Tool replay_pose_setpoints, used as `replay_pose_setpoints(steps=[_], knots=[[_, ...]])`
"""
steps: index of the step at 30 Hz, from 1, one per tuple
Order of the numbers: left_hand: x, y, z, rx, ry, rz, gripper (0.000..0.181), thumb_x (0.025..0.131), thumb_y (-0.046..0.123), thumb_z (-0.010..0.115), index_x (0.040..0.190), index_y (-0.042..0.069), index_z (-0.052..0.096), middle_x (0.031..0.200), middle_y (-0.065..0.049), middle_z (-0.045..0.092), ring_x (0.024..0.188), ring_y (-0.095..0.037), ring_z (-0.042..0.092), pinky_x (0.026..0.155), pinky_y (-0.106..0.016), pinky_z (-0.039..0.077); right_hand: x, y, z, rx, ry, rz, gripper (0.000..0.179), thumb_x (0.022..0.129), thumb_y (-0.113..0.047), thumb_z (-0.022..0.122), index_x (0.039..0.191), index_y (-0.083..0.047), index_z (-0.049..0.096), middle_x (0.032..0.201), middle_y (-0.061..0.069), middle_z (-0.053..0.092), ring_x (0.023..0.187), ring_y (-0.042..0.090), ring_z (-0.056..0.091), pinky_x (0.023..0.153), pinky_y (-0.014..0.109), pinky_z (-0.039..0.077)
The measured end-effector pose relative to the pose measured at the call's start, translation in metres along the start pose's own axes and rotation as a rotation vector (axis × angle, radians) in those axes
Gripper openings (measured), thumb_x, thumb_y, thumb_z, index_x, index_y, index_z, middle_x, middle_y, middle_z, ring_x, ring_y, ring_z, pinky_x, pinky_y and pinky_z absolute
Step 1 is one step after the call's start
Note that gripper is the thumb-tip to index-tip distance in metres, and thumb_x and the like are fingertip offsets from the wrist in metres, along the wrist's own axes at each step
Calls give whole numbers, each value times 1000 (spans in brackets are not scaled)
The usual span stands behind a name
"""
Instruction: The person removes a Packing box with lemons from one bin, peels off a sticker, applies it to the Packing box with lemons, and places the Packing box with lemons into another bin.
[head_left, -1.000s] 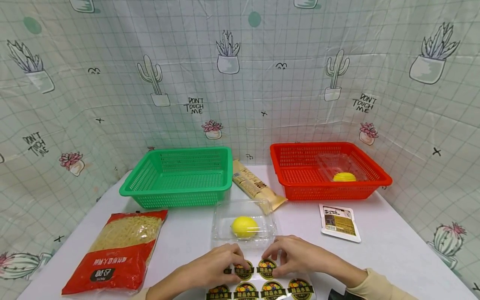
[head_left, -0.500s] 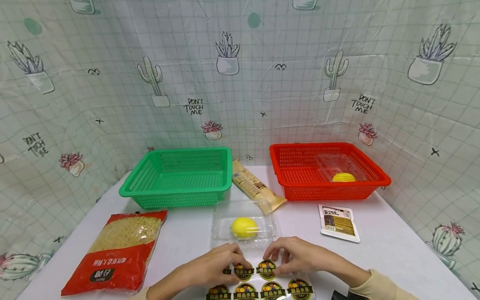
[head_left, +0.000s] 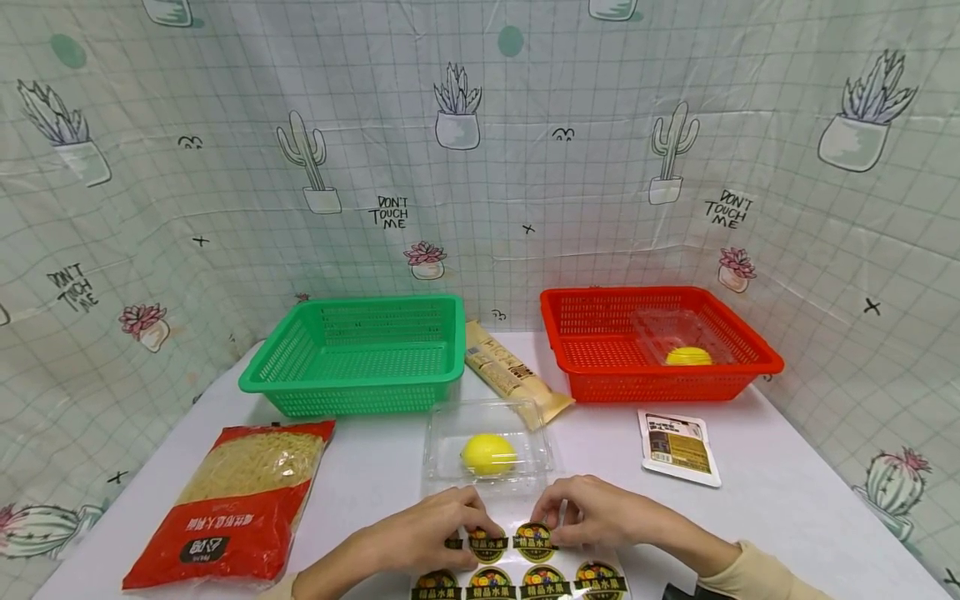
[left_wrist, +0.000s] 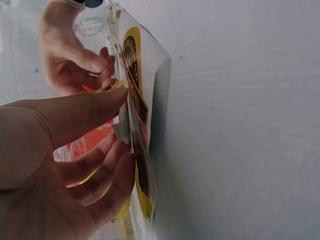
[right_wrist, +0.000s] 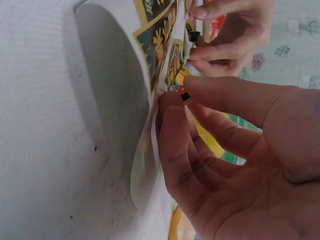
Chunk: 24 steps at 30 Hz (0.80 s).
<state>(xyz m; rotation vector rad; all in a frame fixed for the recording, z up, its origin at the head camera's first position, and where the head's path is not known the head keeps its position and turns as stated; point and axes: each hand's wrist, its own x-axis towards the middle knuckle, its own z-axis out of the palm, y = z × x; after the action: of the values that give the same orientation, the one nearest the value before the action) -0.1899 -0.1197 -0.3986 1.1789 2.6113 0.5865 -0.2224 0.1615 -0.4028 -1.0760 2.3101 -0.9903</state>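
A white sheet of round fruit stickers (head_left: 517, 575), black and gold, lies at the near edge in the head view. My right hand (head_left: 592, 512) pinches the edge of one sticker (head_left: 534, 540) between thumb and index finger; in the right wrist view that colourful edge (right_wrist: 185, 95) stands up from the sheet. On the other side, my left hand (head_left: 435, 529) has its thumb and curled fingers around a raised part of the sheet, by a neighbouring sticker (head_left: 487, 546). Just beyond the hands, a yellow lemon (head_left: 489, 454) sits in a clear plastic box (head_left: 442, 433).
A green basket (head_left: 352, 396) stands at back left, a red basket (head_left: 637, 385) at back right with another boxed yellow fruit (head_left: 688, 356). Between them lies a tan packet (head_left: 510, 371). A red pasta bag (head_left: 232, 508) is at left, a small white pouch (head_left: 678, 447) at right.
My right hand has shifted slightly to the right while pinching the sticker's edge. My left hand stays nearly still, and the boxes and baskets have not moved.
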Motion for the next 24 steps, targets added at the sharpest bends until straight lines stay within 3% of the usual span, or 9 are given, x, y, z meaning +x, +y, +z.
replay_pose_setpoints(steps=[9,17,24], knots=[[0,1,-2,-9,-8,-6,35,85,22,76,120,22,71,106,13,57,92,4,46,78,-13,41,-2,-1,-1,-4,4,-10,7,88,-10,70,88,-15,66,85,-11,65,69,-5,56,63,17,49],[1,1,-3,-8,-18,15,36,85,24,77,119,21,71,106,12,58,94,4,50,80,-14,44,-2,-6,-6,2,29,-52,6,89,-13,70,91,-15,65,82,-9,66,68,-5,57,59,18,52],[2,5,-6,-32,9,-11,33,86,24,75,119,21,70,108,12,64,93,6,53,78,-14,48,-2,-17,-20,51,86,-50,7,93,-19,67,96,-12,66,83,0,68,69,0,60,53,25,55]])
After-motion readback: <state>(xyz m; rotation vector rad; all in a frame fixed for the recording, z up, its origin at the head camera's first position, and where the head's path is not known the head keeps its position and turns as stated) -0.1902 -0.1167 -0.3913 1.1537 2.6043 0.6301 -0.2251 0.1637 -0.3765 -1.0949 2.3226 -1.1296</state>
